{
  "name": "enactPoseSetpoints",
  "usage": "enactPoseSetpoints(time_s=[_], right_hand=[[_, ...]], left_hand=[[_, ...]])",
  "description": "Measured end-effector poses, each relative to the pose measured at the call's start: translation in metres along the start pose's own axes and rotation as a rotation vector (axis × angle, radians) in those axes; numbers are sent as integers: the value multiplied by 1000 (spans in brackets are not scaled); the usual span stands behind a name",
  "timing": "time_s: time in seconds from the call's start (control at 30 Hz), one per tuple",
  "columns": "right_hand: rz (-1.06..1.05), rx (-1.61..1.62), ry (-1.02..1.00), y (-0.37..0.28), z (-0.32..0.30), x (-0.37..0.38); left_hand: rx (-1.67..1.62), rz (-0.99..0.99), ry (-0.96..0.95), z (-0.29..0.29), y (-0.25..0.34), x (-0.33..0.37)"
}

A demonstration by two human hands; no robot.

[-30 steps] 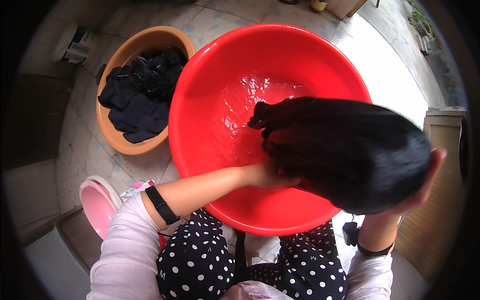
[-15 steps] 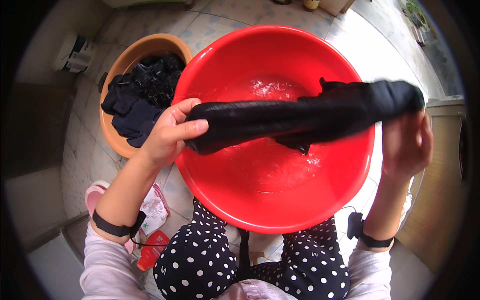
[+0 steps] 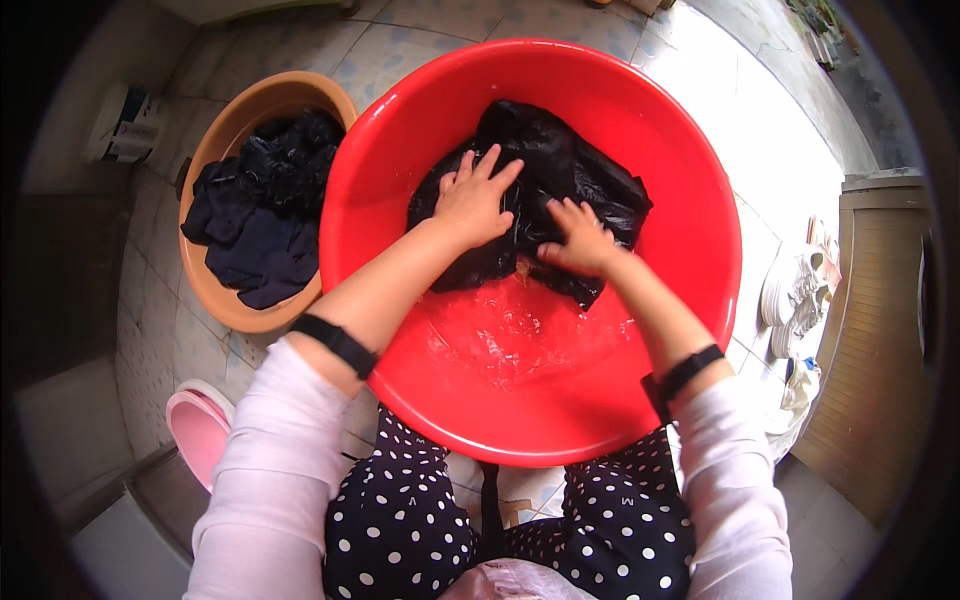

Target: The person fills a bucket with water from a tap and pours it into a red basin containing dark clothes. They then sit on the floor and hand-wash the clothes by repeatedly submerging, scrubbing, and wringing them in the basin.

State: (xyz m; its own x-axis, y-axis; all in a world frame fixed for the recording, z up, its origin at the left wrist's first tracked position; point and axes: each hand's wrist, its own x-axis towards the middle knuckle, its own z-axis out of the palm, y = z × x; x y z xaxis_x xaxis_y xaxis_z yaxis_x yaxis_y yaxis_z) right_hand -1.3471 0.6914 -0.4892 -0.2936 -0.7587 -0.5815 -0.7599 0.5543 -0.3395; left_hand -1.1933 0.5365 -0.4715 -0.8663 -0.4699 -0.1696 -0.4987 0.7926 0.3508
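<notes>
A soaked black garment (image 3: 545, 145) lies spread in the water of a large red basin (image 3: 530, 420) in front of me. My left hand (image 3: 472, 200) rests on its left part, palm down with the fingers spread. On its right part lies my right hand (image 3: 582, 238), slightly blurred, its fingers stretched out and apart. Neither hand grips the cloth. Beneath the palms the fabric is hidden, and its exact kind does not show. Water ripples in the basin's near half.
An orange basin (image 3: 200, 255) with dark wet clothes (image 3: 270, 215) stands at the left, close against the red one. Pink slippers (image 3: 200, 425) lie at the lower left. White shoes (image 3: 795, 290) stand at the right beside a wooden cabinet (image 3: 875, 340). A white bucket (image 3: 130, 125) is far left.
The black garment, held stretched between both hands above the basin, has come down into the water. Both hands have let go of it and now lie spread on top, closer together.
</notes>
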Motion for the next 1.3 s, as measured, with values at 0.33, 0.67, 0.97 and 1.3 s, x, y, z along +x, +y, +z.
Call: enactPoseSetpoints(time_s=[0.33,0.67,0.97,1.3], right_hand=[[-529,-491,-987,16,12,-54],[605,735,119,89,38,14],[-299,781,1038,17,-32,-62],[-79,-54,206,24,-36,-86]], left_hand=[[171,102,-1324,20,30,-34],[41,-180,-466,28,39,-18],[-426,21,-1085,0,61,-64],[37,186,-1101,-5,70,-88]])
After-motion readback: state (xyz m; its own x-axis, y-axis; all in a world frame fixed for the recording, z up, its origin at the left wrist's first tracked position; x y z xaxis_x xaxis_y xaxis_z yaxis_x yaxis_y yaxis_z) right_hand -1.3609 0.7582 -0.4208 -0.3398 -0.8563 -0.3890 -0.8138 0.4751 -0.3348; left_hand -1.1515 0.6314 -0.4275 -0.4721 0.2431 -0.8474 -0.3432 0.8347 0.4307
